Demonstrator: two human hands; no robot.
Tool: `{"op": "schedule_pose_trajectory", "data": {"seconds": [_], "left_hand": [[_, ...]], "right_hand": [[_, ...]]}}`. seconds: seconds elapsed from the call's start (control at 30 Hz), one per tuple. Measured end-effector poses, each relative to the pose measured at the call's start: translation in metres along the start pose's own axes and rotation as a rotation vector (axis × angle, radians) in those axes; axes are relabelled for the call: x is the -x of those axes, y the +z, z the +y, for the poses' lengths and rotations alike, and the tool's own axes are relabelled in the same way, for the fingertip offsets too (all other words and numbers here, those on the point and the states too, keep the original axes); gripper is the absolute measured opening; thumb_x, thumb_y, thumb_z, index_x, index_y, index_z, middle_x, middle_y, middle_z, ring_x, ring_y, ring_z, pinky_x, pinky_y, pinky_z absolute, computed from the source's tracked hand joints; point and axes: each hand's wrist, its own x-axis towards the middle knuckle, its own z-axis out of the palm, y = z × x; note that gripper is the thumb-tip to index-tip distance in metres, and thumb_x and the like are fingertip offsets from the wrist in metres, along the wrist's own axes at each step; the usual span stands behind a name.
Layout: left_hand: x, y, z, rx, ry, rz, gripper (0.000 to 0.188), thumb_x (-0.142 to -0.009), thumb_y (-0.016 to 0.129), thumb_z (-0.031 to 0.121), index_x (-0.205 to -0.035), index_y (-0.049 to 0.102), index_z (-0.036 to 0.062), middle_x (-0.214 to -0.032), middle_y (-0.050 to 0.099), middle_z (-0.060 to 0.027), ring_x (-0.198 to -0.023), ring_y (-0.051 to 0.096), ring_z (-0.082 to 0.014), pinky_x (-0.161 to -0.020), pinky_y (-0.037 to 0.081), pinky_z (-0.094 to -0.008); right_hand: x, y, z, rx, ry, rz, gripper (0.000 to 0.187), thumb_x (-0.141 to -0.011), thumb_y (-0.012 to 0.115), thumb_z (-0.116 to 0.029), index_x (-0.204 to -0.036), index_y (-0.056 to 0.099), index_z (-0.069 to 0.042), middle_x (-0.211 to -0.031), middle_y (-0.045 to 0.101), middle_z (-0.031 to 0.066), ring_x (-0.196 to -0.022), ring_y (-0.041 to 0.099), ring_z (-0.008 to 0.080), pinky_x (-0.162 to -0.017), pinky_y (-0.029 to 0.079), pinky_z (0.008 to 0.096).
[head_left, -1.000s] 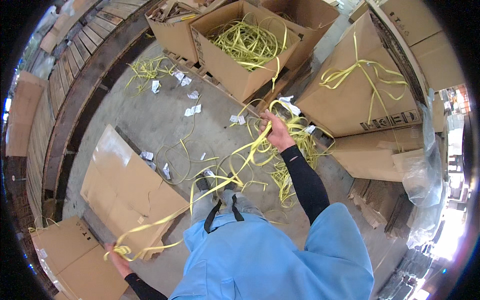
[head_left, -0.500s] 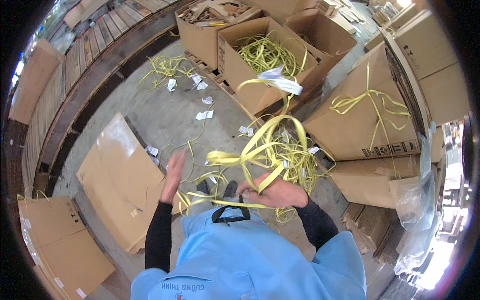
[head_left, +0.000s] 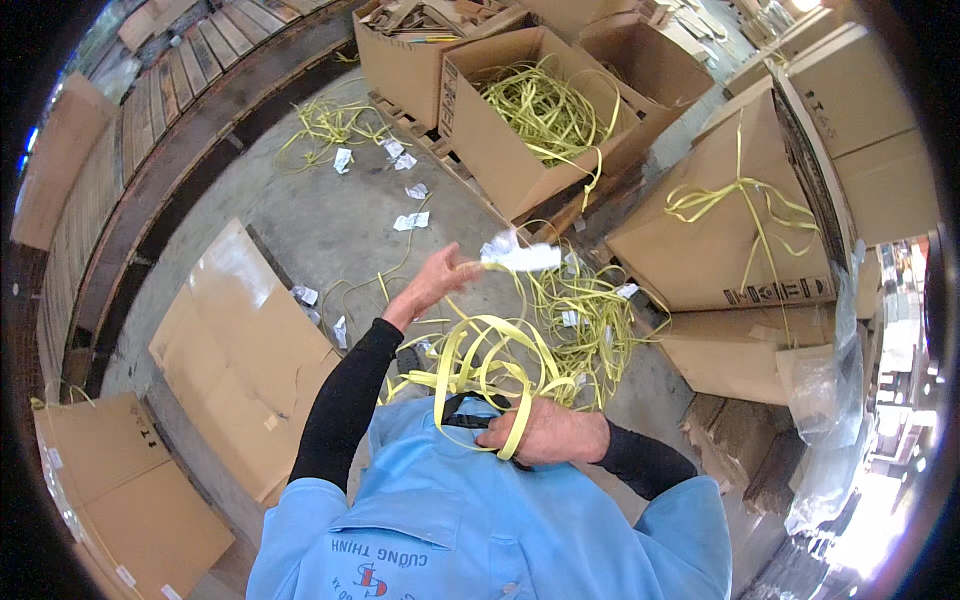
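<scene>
My left hand (head_left: 438,280) reaches out over the floor, its fingers closed on the end of a yellow strap beside a crumpled white paper label (head_left: 522,252), blurred by motion. Close to my waist, my right hand (head_left: 553,430) is closed around loose loops of yellow strap (head_left: 490,325). Those loops hang in front of my blue shirt, and some of the right fingers are hidden behind them. Past the hands a tangled heap of yellow strapping (head_left: 590,330) lies on the concrete, with white paper scraps in it.
An open cardboard box (head_left: 540,180) full of yellow strapping stands ahead. A flat cardboard sheet (head_left: 240,350) lies at left, near a wooden slatted platform (head_left: 170,90). Large cartons (head_left: 730,230) stand at right. Paper scraps (head_left: 410,221) and another strap tangle (head_left: 335,125) lie on the floor.
My left hand has swung forward and right, going from spread fingers to a grip on the strap end. The right hand has drawn back toward my waist. Loops and label have come lower.
</scene>
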Motion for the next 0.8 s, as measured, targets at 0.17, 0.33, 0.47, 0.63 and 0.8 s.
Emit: {"op": "schedule_pose_trajectory", "data": {"seconds": [0.17, 0.33, 0.47, 0.63, 0.8], "left_hand": [[0.038, 0.008, 0.025, 0.444, 0.080, 0.169, 0.028, -0.097, 0.061, 0.023, -0.108, 0.061, -0.0030, -0.089, 0.071, -0.0110, -0.065, 0.061, -0.0082, -0.060, 0.052, -0.0238], [0.104, -0.007, 0.070, 0.205, 0.499, 0.299, 0.023, -0.096, 0.054, 0.012, -0.092, 0.069, -0.0045, -0.086, 0.071, -0.0093, -0.067, 0.060, -0.0133, -0.064, 0.051, -0.0294], [0.135, 0.001, 0.095, 0.277, 0.478, -0.032, 0.023, -0.096, 0.055, 0.012, -0.086, 0.069, -0.0031, -0.079, 0.071, -0.0093, -0.069, 0.061, -0.0134, -0.064, 0.050, -0.0297], [0.144, 0.015, 0.096, 0.071, 0.540, -0.165, 0.024, -0.097, 0.056, 0.014, -0.085, 0.069, -0.0017, -0.077, 0.070, -0.0092, -0.065, 0.062, -0.0147, -0.061, 0.049, -0.0283], [0.152, 0.009, 0.077, 0.308, 0.251, 0.035, 0.023, -0.097, 0.054, 0.009, -0.086, 0.068, -0.0050, -0.078, 0.070, -0.0105, -0.067, 0.063, -0.0148, -0.062, 0.051, -0.0291]], "right_hand": [[0.013, -0.009, 0.013, -0.058, 0.308, 0.103, 0.012, -0.087, 0.059, -0.016, -0.089, 0.062, -0.005, -0.082, 0.064, 0.0152, -0.079, 0.065, 0.0331, -0.068, 0.053, 0.0409], [0.013, -0.014, 0.029, -1.180, 0.628, 0.975, 0.037, -0.103, 0.043, -0.032, -0.120, 0.060, -0.004, -0.090, 0.065, 0.0059, -0.081, 0.061, 0.0156, -0.070, 0.048, 0.0297], [-0.026, -0.013, 0.028, -1.498, 0.371, 1.144, 0.038, -0.102, 0.045, -0.031, -0.127, 0.053, -0.003, -0.109, 0.066, 0.0085, -0.094, 0.061, 0.0167, -0.072, 0.048, 0.0307], [-0.069, -0.035, 0.019, -0.813, 0.333, 1.105, 0.050, -0.099, 0.052, -0.032, -0.141, 0.042, -0.007, -0.126, 0.059, 0.0088, -0.098, 0.061, 0.0188, -0.068, 0.050, 0.0319], [-0.075, -0.048, 0.004, -1.510, -0.032, 1.156, 0.062, -0.091, 0.062, -0.028, -0.145, 0.038, -0.008, -0.127, 0.058, 0.0091, -0.101, 0.059, 0.0185, -0.073, 0.051, 0.0330]]}}
